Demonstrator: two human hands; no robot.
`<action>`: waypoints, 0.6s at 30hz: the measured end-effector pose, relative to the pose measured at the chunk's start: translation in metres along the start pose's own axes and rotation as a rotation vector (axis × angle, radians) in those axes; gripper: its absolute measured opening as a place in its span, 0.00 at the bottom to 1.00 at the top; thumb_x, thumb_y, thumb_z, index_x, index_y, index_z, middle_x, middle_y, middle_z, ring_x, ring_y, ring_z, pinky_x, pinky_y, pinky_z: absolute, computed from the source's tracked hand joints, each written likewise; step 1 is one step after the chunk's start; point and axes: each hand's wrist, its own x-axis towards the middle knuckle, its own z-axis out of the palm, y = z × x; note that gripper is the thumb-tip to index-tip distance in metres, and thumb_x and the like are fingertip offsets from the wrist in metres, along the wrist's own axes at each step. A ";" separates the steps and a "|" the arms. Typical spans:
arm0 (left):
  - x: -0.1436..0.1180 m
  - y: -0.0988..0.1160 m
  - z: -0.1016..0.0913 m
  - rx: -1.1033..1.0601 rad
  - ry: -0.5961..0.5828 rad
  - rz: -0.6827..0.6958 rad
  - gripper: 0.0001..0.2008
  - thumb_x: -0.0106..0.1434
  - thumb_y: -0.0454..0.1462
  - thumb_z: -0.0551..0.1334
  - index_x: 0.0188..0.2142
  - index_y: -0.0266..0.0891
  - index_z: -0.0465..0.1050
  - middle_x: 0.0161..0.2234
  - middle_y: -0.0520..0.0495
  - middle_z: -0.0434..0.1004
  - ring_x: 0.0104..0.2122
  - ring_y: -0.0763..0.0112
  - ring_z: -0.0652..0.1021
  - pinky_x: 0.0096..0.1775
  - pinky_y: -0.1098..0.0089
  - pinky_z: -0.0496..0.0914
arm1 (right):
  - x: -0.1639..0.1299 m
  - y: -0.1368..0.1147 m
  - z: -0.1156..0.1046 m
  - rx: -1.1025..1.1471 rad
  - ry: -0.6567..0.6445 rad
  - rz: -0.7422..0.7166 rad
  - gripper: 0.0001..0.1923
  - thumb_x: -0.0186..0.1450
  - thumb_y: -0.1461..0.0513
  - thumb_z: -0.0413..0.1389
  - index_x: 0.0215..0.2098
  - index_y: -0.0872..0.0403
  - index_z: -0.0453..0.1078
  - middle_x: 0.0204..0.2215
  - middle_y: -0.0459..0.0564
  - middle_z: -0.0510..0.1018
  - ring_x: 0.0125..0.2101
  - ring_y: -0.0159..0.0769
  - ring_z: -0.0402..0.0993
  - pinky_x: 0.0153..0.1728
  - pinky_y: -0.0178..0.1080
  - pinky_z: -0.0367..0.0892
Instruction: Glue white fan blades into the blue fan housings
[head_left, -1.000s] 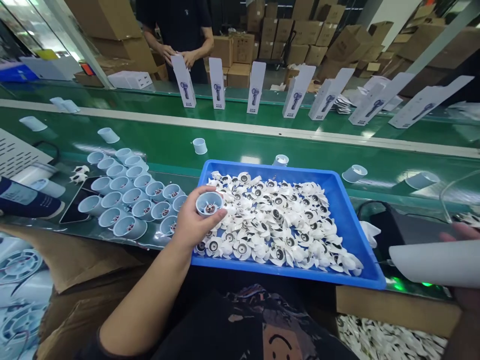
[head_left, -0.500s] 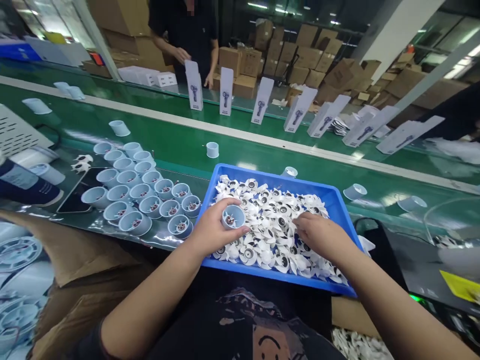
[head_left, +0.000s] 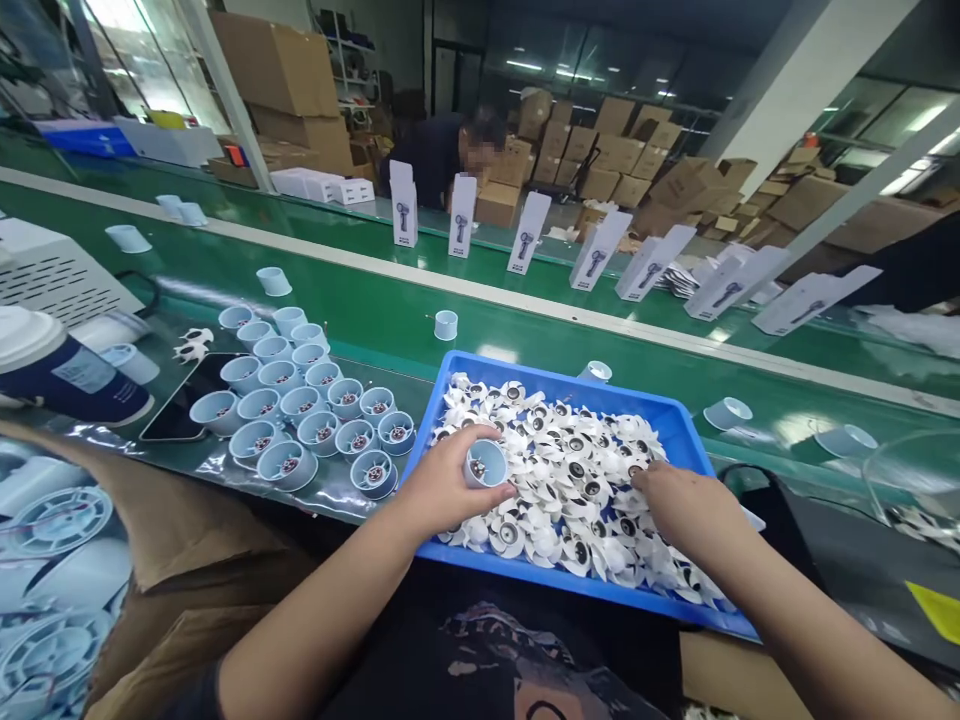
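- The left hand [head_left: 442, 490] has its fingers clamped round a small pale-blue housing [head_left: 485, 464], mouth up, held over the left end of the blue tray [head_left: 679, 425].
- Inside that housing a small motor hub shows at the bottom.
- The right hand [head_left: 679, 505] lies palm down on the heap of white fan blades [head_left: 570, 480] that fills the tray; its fingers are pressed into the pile at about 10 o'clock from the wrist, and I cannot tell whether they have closed on a blade.
- At 9 o'clock from the tray, a cluster of matching housings [head_left: 300, 405] stands mouth up on the green tabletop [head_left: 360, 300], packed close together.
- A black phone [head_left: 184, 400] lies flat just beside that cluster, at its 9 o'clock.
- Farther out at 9 o'clock a dark-blue bottle [head_left: 67, 375] lies on its side.
- A few lone housings sit scattered on the belt, one [head_left: 445, 324] at 12 o'clock from the left hand.
- Along the far edge a row of tall white product boxes [head_left: 529, 232] stands upright.
- Behind them a person in dark clothes [head_left: 439, 160] bends over among stacked cardboard cartons [head_left: 622, 140].
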 end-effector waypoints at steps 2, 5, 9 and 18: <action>0.001 0.001 -0.001 0.022 -0.002 0.011 0.24 0.53 0.42 0.69 0.49 0.44 0.69 0.51 0.43 0.75 0.51 0.53 0.75 0.51 0.55 0.69 | 0.002 0.003 -0.001 0.068 -0.041 0.038 0.08 0.69 0.66 0.52 0.44 0.58 0.71 0.41 0.52 0.73 0.39 0.36 0.71 0.42 0.42 0.69; 0.000 0.001 -0.001 0.037 -0.006 0.015 0.23 0.53 0.42 0.68 0.48 0.43 0.69 0.50 0.43 0.75 0.51 0.54 0.75 0.53 0.53 0.68 | 0.007 0.002 -0.001 0.150 -0.069 0.115 0.10 0.70 0.59 0.54 0.43 0.59 0.70 0.39 0.51 0.73 0.39 0.36 0.72 0.43 0.43 0.70; -0.002 -0.003 0.002 -0.003 0.062 -0.006 0.29 0.52 0.41 0.69 0.52 0.43 0.64 0.52 0.42 0.72 0.51 0.56 0.74 0.53 0.54 0.67 | 0.011 -0.007 0.002 0.238 -0.048 0.179 0.09 0.68 0.61 0.57 0.41 0.60 0.70 0.39 0.51 0.73 0.41 0.37 0.71 0.44 0.44 0.70; -0.009 0.010 0.012 0.020 0.149 0.294 0.24 0.54 0.40 0.69 0.49 0.43 0.66 0.56 0.40 0.70 0.56 0.55 0.71 0.56 0.52 0.65 | -0.040 0.003 0.010 1.081 0.217 -0.078 0.22 0.59 0.48 0.51 0.44 0.55 0.66 0.38 0.58 0.73 0.36 0.44 0.71 0.38 0.46 0.68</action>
